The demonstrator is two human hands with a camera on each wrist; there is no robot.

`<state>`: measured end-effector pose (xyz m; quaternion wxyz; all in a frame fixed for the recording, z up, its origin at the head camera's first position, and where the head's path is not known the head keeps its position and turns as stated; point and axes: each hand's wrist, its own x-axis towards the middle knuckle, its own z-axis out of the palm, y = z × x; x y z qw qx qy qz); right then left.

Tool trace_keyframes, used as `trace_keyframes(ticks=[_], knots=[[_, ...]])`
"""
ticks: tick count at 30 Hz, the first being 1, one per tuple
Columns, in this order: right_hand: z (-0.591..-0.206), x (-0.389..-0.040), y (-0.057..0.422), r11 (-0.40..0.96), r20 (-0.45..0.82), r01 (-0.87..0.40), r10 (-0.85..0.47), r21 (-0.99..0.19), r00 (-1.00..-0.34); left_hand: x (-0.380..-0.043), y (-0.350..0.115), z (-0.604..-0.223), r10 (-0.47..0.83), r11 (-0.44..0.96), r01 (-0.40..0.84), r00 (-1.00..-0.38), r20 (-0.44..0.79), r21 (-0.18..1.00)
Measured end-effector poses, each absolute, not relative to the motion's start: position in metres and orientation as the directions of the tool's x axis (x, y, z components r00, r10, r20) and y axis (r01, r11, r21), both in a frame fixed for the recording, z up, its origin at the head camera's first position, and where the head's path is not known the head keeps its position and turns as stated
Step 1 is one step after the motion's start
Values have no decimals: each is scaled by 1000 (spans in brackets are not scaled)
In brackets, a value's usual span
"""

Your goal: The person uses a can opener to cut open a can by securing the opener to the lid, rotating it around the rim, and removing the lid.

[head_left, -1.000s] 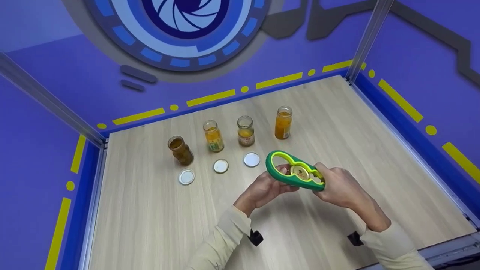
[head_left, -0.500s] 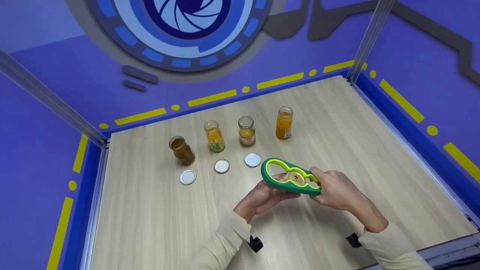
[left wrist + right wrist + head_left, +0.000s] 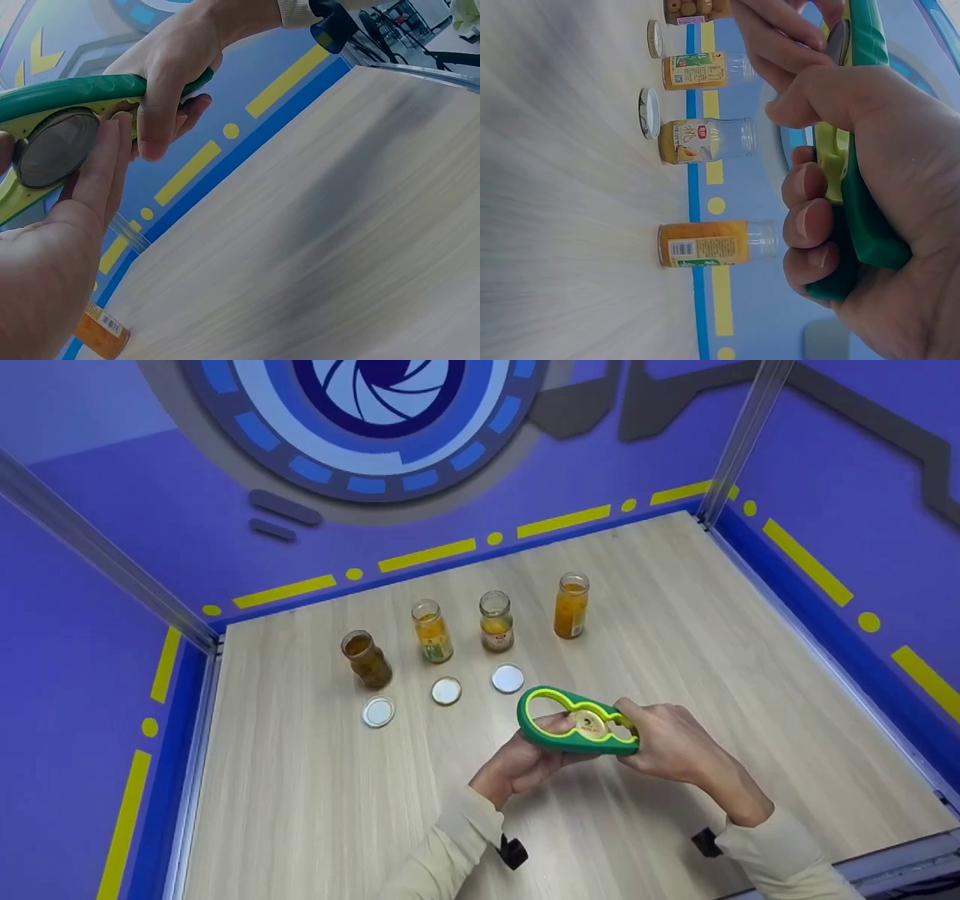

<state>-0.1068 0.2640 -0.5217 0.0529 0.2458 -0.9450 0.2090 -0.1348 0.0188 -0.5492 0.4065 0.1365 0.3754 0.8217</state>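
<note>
My right hand [image 3: 671, 741] grips the narrow end of a green jar opener [image 3: 564, 744] with a yellow-green scalloped inner edge. A gold jar lid [image 3: 589, 724] sits in the opener's middle opening; the left wrist view shows the grey underside of this lid [image 3: 56, 150]. My left hand [image 3: 521, 761] is below the opener's wide end, its thumb at the large opening beside the lid. Its fingers [image 3: 101, 161] lie along the lid's underside, pinching it against the thumb, which is mostly out of that view. Both hands hold these above the table.
Uncapped glass jars stand in a row behind: a brown one [image 3: 367, 664], two part-filled yellow ones [image 3: 433, 637] [image 3: 496, 631] and an orange one [image 3: 571, 611]. Three loose lids [image 3: 378, 711] [image 3: 446, 691] [image 3: 508, 679] lie before the left jars. Blue-purple walls [image 3: 480, 487] enclose the wooden table [image 3: 315, 780].
The opener with the lid has come slightly lower and to the left, and turned nearer to level. My left thumb has moved up into the large opening, next to the lid.
</note>
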Motion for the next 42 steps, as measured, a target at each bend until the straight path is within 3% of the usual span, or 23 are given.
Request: trace_keyframes(ticks=[23,32,42], knots=[[-527,-105,262,778,204,-505,-463,-374,-863,-130,22,-552,733,-368,-582,-662,-159,725],[-529,-104,264,783,214,-503,-456,-366,-864,-125,21,-563,753,-406,-614,-645,-133,677],[-530,-104,268,785,220,-476,-423,-395,-879,-119,21,-576,717,-449,-700,-653,-243,555]])
